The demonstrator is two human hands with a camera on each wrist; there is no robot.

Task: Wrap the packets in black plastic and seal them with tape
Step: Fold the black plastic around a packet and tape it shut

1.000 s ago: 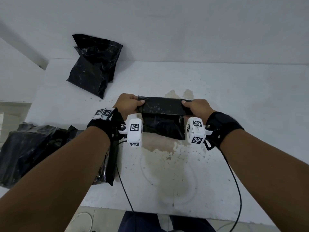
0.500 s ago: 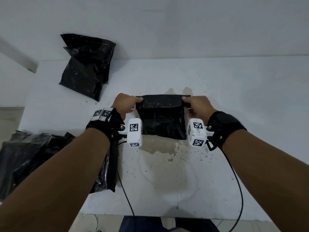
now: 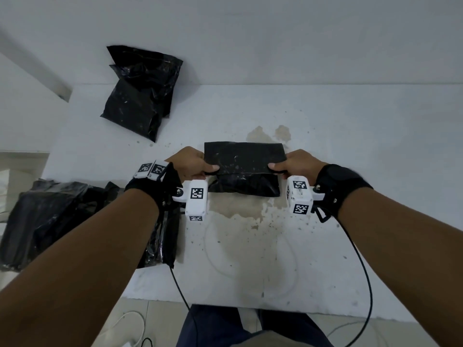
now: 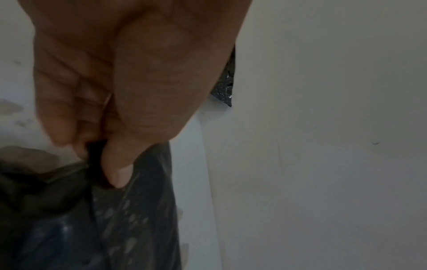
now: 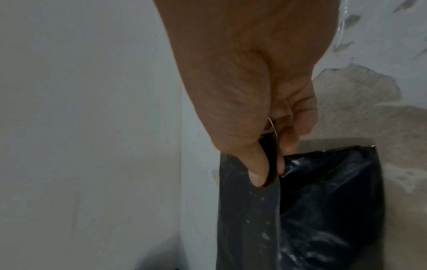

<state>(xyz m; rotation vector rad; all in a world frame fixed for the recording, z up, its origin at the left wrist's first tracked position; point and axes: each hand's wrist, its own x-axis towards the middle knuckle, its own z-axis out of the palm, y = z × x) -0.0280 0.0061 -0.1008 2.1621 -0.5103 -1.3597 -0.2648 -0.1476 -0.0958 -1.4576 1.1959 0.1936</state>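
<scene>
A packet in black plastic (image 3: pixel 244 169) lies on the white table (image 3: pixel 350 146) in the middle. Its upper flap is folded toward me over the bundle. My left hand (image 3: pixel 198 166) pinches the flap's left end between thumb and fingers, as the left wrist view shows, with the black plastic (image 4: pixel 129 210) below my left hand (image 4: pixel 104 155). At the other end my right hand (image 3: pixel 288 166) pinches the flap, thumb on top; the right wrist view shows my right hand (image 5: pixel 265 164) on the black plastic (image 5: pixel 323 201). No tape is in view.
A wrapped black packet (image 3: pixel 142 91) leans against the wall at the far left. A pile of black plastic (image 3: pixel 50 219) lies at the table's left edge under my left forearm. The tabletop paint is worn in patches (image 3: pixel 240 214) near me. Cables hang off the front edge.
Both hands have folded the flap's edge down toward me over the packet, so the folded band now looks wider. The hands keep their grips on the two ends.
</scene>
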